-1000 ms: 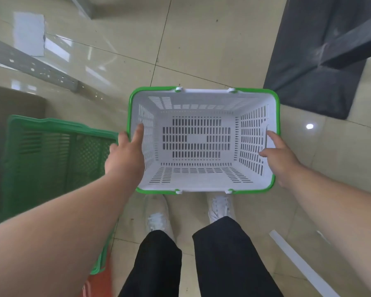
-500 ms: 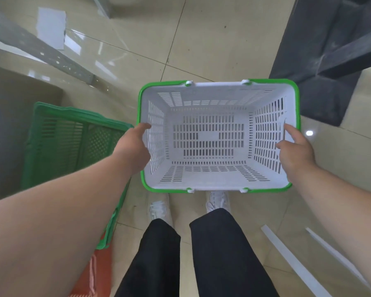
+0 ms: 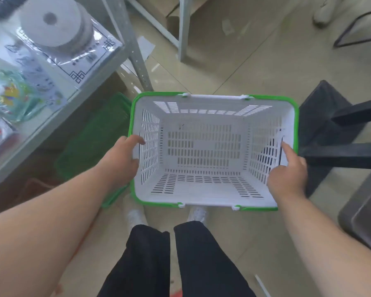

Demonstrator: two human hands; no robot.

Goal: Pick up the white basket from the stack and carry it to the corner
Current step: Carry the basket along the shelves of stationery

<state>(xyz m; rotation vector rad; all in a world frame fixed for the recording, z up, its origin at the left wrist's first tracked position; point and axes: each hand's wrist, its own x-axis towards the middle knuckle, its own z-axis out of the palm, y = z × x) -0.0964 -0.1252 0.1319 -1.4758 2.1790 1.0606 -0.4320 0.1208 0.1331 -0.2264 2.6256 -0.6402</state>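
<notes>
The white basket (image 3: 204,146) has slotted walls and a green rim, and it is empty. I hold it level in the air, above my feet and the tiled floor. My left hand (image 3: 122,159) grips its left side wall, thumb inside. My right hand (image 3: 287,176) grips the right side wall, forefinger pointing along the inside. A green basket (image 3: 94,144) stays on the floor to the lower left, partly hidden under the shelf and my left arm.
A metal shelf unit (image 3: 135,52) with packaged goods (image 3: 51,28) stands at the left. Black furniture (image 3: 334,129) and a dark bin (image 3: 364,211) crowd the right. More metal legs (image 3: 183,28) stand ahead on the beige tile floor.
The basket has risen and moved forward in both hands. My view has tipped up, bringing the shelf and its goods into sight at the left.
</notes>
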